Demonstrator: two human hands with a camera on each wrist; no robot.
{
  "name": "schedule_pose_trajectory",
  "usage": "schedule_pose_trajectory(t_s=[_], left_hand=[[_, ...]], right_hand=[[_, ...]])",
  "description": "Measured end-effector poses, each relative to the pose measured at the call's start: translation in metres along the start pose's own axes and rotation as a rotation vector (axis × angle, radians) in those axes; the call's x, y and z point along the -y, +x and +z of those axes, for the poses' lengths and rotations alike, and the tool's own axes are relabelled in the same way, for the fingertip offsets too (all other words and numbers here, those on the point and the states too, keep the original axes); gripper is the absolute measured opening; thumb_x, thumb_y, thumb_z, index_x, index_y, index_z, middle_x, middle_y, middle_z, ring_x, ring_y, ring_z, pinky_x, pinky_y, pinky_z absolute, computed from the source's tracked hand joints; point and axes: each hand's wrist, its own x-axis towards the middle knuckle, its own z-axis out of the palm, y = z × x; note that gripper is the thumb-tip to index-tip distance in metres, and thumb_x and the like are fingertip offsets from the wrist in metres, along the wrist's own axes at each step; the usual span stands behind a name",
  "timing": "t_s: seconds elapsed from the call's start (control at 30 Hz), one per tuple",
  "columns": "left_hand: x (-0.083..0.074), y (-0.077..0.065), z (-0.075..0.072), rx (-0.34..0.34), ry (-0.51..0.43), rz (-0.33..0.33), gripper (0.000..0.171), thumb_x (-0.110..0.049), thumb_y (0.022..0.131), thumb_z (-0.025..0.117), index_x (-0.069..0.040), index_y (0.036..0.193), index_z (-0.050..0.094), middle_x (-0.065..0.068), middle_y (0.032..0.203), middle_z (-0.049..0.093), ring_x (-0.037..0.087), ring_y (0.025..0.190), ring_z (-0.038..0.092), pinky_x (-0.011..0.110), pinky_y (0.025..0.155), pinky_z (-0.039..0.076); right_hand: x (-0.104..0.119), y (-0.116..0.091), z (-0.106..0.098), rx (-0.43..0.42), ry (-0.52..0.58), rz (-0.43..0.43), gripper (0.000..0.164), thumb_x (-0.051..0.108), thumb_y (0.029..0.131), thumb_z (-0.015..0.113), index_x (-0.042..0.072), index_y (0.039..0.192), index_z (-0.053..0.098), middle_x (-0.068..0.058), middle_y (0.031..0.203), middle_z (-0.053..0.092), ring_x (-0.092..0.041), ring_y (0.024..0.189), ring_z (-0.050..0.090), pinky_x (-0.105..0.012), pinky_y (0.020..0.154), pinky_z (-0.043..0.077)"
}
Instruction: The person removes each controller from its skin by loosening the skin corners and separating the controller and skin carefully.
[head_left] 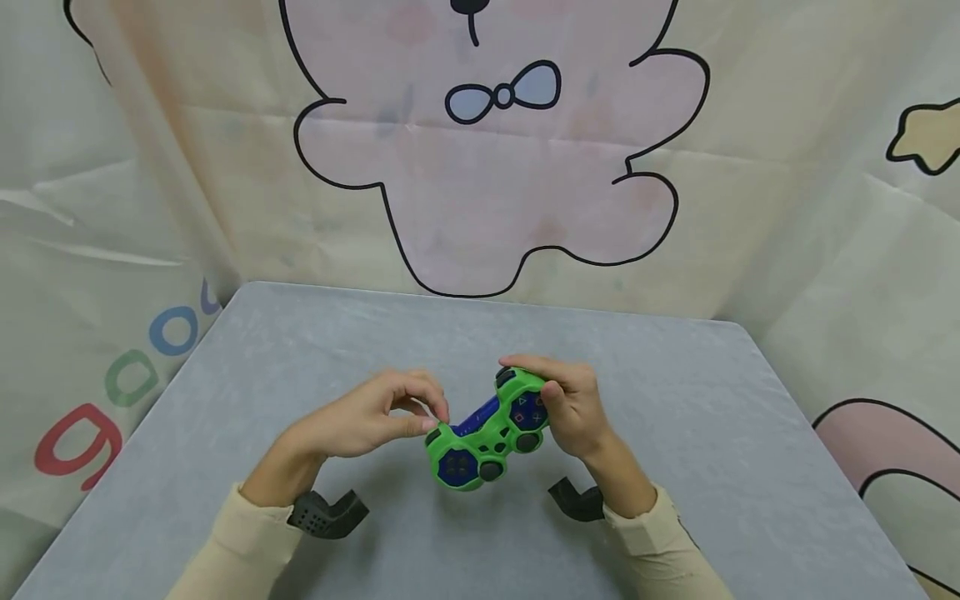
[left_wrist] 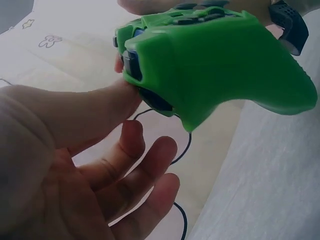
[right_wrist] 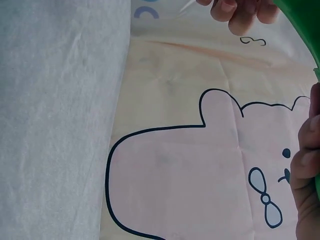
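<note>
A game controller in a bright green cover is held tilted above the table, its left end lower. Dark blue shows at the button pads and along the middle of its top edge. My right hand grips the controller's right end, thumb on the front near the symbol buttons. At the left shoulder, my left hand pinches the edge with thumb and index finger; the other fingers hang loosely curled below. In the left wrist view the smooth green grip fills the upper part. The right wrist view catches only a green edge.
A grey cloth-covered table lies beneath both hands. Behind it hangs a curtain printed with a cartoon bear and letters. Black wrist mounts sit on both wrists, close to the cuffs.
</note>
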Motion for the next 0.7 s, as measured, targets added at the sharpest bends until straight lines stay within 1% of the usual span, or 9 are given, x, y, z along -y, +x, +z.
schedule_pose_trajectory(t_s=[0.1, 0.2, 0.33, 0.43, 0.53, 0.6, 0.63, 0.7], left_hand=[[0.002, 0.000, 0.000, 0.020, -0.013, -0.002, 0.009, -0.010, 0.101, 0.060, -0.011, 0.103, 0.069, 0.006, 0.106, 0.063, 0.015, 0.104, 0.058, 0.034, 0.093, 0.052], [0.004, 0.000, -0.001, 0.043, -0.034, 0.001, 0.007, -0.011, 0.101, 0.060, -0.009, 0.101, 0.068, 0.005, 0.103, 0.062, 0.014, 0.103, 0.057, 0.036, 0.095, 0.051], [0.006, 0.001, -0.001, 0.073, -0.055, -0.012, 0.008, -0.011, 0.102, 0.059, -0.007, 0.100, 0.066, 0.005, 0.103, 0.060, 0.013, 0.102, 0.056, 0.035, 0.096, 0.050], [0.005, 0.001, -0.001, 0.118, -0.054, -0.033, 0.011, -0.012, 0.105, 0.053, -0.005, 0.102, 0.062, 0.005, 0.104, 0.056, 0.013, 0.100, 0.053, 0.031, 0.092, 0.049], [0.001, 0.001, 0.001, 0.152, -0.025, -0.050, 0.015, -0.013, 0.109, 0.044, -0.004, 0.105, 0.055, 0.005, 0.104, 0.051, 0.015, 0.100, 0.049, 0.029, 0.087, 0.046], [-0.002, 0.001, 0.002, 0.157, -0.023, -0.066, 0.016, -0.014, 0.110, 0.039, -0.004, 0.106, 0.051, 0.005, 0.105, 0.047, 0.017, 0.102, 0.046, 0.030, 0.086, 0.043], [-0.002, 0.001, 0.003, 0.151, -0.022, -0.066, 0.017, -0.015, 0.111, 0.038, -0.004, 0.106, 0.049, 0.005, 0.105, 0.045, 0.018, 0.103, 0.045, 0.030, 0.087, 0.042], [-0.003, 0.001, 0.003, 0.133, -0.037, -0.055, 0.018, -0.015, 0.111, 0.037, -0.002, 0.105, 0.048, 0.005, 0.103, 0.044, 0.019, 0.099, 0.044, 0.030, 0.084, 0.040]], right_hand=[[-0.001, 0.000, 0.002, 0.008, -0.007, 0.001, 0.064, 0.050, 0.107, 0.036, -0.004, 0.115, 0.071, 0.000, 0.058, 0.045, -0.003, 0.049, 0.040, -0.013, 0.046, 0.039], [-0.001, 0.000, 0.003, 0.013, -0.005, -0.013, 0.063, 0.049, 0.107, 0.036, -0.003, 0.115, 0.072, 0.000, 0.056, 0.041, -0.003, 0.048, 0.036, -0.013, 0.044, 0.036], [0.001, -0.001, 0.004, 0.011, 0.003, -0.026, 0.062, 0.048, 0.107, 0.036, -0.003, 0.114, 0.071, 0.001, 0.055, 0.039, -0.003, 0.047, 0.034, -0.012, 0.043, 0.033], [0.002, -0.001, 0.005, 0.026, 0.007, -0.017, 0.063, 0.048, 0.107, 0.037, -0.004, 0.115, 0.071, 0.000, 0.057, 0.043, -0.003, 0.048, 0.036, -0.012, 0.044, 0.035], [0.003, 0.000, 0.002, 0.043, -0.006, 0.001, 0.065, 0.050, 0.107, 0.036, -0.004, 0.116, 0.071, 0.000, 0.059, 0.045, -0.002, 0.050, 0.038, -0.012, 0.046, 0.037], [0.004, 0.000, -0.002, 0.040, -0.011, 0.014, 0.065, 0.050, 0.106, 0.037, -0.004, 0.117, 0.071, 0.000, 0.059, 0.045, -0.003, 0.051, 0.039, -0.014, 0.046, 0.038], [0.004, 0.001, -0.004, 0.038, -0.017, 0.021, 0.065, 0.050, 0.106, 0.037, -0.004, 0.117, 0.070, 0.000, 0.059, 0.045, -0.003, 0.052, 0.040, -0.014, 0.047, 0.039], [0.004, 0.001, -0.009, 0.024, -0.036, 0.023, 0.064, 0.050, 0.106, 0.037, -0.003, 0.118, 0.071, 0.000, 0.058, 0.045, -0.002, 0.052, 0.041, -0.015, 0.047, 0.040]])
